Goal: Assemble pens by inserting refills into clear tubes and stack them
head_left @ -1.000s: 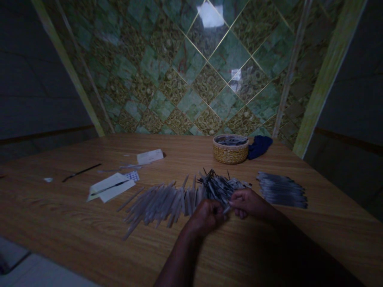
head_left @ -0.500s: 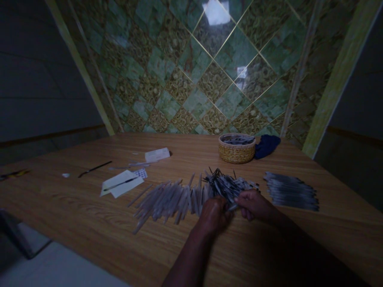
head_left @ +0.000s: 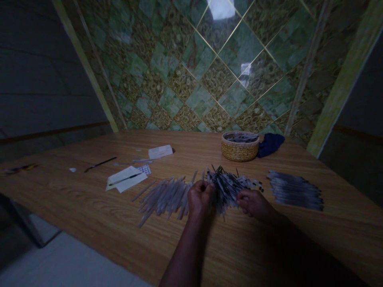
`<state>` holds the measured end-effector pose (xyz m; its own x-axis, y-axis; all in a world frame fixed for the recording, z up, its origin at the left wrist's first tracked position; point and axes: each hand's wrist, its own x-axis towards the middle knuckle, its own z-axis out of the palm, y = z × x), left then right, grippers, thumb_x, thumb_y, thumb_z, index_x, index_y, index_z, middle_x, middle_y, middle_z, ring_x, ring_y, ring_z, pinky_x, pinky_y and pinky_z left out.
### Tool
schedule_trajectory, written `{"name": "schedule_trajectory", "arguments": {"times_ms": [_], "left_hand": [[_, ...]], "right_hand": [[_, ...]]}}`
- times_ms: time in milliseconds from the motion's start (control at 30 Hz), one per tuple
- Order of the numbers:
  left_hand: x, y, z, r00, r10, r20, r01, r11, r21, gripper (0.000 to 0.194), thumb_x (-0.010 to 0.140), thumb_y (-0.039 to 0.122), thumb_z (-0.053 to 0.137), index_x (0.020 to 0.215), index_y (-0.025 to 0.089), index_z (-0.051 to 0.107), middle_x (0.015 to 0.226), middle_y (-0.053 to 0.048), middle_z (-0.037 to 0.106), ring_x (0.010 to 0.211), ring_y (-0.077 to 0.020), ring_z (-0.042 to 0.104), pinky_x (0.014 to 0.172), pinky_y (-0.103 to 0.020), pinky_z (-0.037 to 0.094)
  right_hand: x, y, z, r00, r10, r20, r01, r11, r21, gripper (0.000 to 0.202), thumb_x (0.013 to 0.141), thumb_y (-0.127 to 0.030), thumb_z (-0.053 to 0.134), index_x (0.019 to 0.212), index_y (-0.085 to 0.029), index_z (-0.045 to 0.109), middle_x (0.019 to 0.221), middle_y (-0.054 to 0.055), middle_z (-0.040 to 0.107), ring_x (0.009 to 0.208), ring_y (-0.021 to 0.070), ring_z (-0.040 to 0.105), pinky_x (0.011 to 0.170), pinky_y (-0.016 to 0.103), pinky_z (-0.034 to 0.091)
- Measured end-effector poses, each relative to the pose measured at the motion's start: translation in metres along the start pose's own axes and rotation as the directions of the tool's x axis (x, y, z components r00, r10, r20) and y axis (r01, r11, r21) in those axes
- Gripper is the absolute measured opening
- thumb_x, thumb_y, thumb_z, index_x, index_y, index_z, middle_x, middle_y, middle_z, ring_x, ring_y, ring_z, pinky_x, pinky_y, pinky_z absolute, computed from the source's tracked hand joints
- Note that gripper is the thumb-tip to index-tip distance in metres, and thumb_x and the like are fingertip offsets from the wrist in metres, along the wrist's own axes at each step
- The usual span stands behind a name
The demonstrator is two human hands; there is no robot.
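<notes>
A heap of pale, translucent sticks [head_left: 164,196] lies left of centre on the wooden table. Beside it is a messy pile of dark-tipped, pen-like sticks [head_left: 226,185]. My left hand [head_left: 201,198] is closed over the place where the two piles meet; whatever its fingers pinch is hidden. At the right edge of the dark-tipped pile, my right hand [head_left: 253,203] has its fingers pressed together, and anything between them is too small to make out. Further right, a neat row of similar sticks [head_left: 295,190] lies side by side.
A woven basket [head_left: 239,151] full of sticks stands at the back, with a dark blue cloth [head_left: 271,144] beside it. To the left are a white box [head_left: 160,151], paper sheets [head_left: 127,179] with a dark stick on top, and another dark stick [head_left: 100,164].
My left hand has moved left and up, away from my right hand, onto the edge of the pale sticks. The stick seen between the hands no longer shows. The view has shifted slightly.
</notes>
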<state>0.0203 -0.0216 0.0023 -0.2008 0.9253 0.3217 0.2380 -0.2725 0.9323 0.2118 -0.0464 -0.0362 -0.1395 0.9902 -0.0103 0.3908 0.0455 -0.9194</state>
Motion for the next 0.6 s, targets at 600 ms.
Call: {"name": "schedule_trajectory", "arguments": {"times_ms": [600], "left_hand": [[0.006, 0.005, -0.010, 0.969, -0.198, -0.146, 0.143, 0.937, -0.319, 0.028, 0.056, 0.039, 0.071, 0.055, 0.013, 0.059, 0.049, 0.002, 0.052, 0.046, -0.0086, 0.044, 0.045, -0.019, 0.032]], "right_hand": [[-0.010, -0.010, 0.013, 0.970, -0.196, 0.144, 0.244, 0.784, -0.571, 0.022, 0.078, -0.022, 0.046, 0.086, -0.019, 0.067, 0.077, 0.004, 0.069, 0.071, 0.0167, 0.061, 0.062, 0.024, 0.039]]}}
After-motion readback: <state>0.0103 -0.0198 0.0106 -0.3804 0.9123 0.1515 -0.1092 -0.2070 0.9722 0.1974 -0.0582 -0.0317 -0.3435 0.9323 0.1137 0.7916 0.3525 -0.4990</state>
